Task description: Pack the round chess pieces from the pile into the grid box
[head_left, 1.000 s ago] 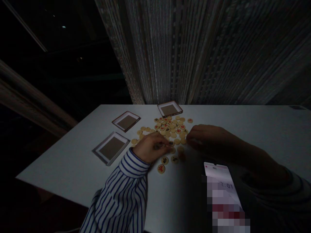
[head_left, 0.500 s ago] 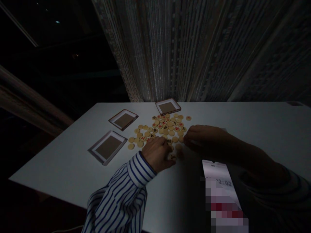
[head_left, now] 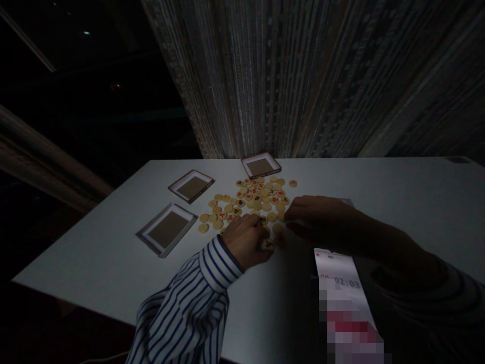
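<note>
Round wooden Chinese chess pieces, some with red or black characters upward and others blank, lie spread on the white table. My left hand rests low over the near edge of the spread, fingers curled. Between its thumb and forefinger is a chess piece with a black character, tilted toward me. My right hand is in deep shadow at the right edge of the spread. Its fingers reach left with the thumb apart below, the fingertips beside a blank piece. Whether they touch it is hard to see.
Three shallow open boxes stand around the pieces: a grey-rimmed box at near left, a brown-rimmed box behind it, another box at the back. A phone showing a timer lies under my right forearm. A string curtain hangs behind.
The piece at my left thumb has tilted up and its character shows more clearly. Both hands stay nearly in place. The phone's timer has moved on by a second.
</note>
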`<state>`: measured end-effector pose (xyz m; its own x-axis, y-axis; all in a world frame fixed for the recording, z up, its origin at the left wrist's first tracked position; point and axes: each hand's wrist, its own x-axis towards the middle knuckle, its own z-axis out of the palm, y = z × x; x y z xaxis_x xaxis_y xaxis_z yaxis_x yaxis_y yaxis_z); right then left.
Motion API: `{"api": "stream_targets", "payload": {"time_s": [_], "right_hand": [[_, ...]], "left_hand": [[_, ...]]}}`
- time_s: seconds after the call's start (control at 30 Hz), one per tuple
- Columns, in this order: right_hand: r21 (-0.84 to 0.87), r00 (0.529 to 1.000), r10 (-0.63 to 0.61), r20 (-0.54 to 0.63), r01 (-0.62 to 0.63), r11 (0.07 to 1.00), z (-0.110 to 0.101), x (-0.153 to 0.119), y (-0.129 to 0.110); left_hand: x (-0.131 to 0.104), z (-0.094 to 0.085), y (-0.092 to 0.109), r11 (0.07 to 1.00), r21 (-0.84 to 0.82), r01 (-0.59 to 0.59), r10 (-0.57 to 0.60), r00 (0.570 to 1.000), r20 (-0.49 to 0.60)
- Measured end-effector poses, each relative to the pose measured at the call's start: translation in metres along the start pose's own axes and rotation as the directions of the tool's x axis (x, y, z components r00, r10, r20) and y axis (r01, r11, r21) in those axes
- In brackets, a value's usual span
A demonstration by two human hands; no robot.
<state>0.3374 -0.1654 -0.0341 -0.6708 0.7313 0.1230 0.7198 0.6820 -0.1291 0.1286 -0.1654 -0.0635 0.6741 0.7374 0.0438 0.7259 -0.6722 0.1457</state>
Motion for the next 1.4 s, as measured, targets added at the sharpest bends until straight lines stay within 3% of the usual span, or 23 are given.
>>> {"api": "stream_targets", "payload": {"time_s": [0.3,0.63,0.83,0.97,1.13,1.27,1.4], "right_hand": [[0.021,1.0,0.01,-0.019,-0.01,1.0,-0.002,0.001,-0.003],[0.27,0.997,0.064,-0.031,-0.053,0.961,0.0,0.001,-0.003],[0.378,0.991,0.045,-0.124,0.005,0.926,0.002,0.001,-0.001],[0.381,0.99,0.087,-0.114,-0.037,0.924,-0.002,0.002,-0.003],[0.435,0.991,0.085,-0.102,-0.032,0.9,-0.007,0.002,-0.004],[0.421,0.99,0.08,-0.12,-0.023,0.907,-0.006,0.001,-0.003],[0.411,0.99,0.054,-0.133,0.006,0.911,-0.005,0.001,-0.001]], "left_hand": [[0.001,-0.002,0.0,0.991,-0.13,0.016,-0.043,0.977,-0.21],[0.002,0.005,0.008,0.988,-0.157,-0.016,-0.067,0.858,-0.51],[0.003,0.008,0.01,0.987,-0.161,-0.026,-0.074,0.809,-0.584],[0.003,0.006,0.011,0.977,-0.208,-0.043,-0.087,0.811,-0.578],[0.004,0.004,0.011,0.896,-0.436,-0.08,-0.167,0.85,-0.499],[0.006,0.005,0.012,0.753,-0.657,-0.041,-0.311,0.857,-0.411],[0.007,0.004,0.015,0.516,-0.857,0.007,-0.445,0.857,-0.261]]}}
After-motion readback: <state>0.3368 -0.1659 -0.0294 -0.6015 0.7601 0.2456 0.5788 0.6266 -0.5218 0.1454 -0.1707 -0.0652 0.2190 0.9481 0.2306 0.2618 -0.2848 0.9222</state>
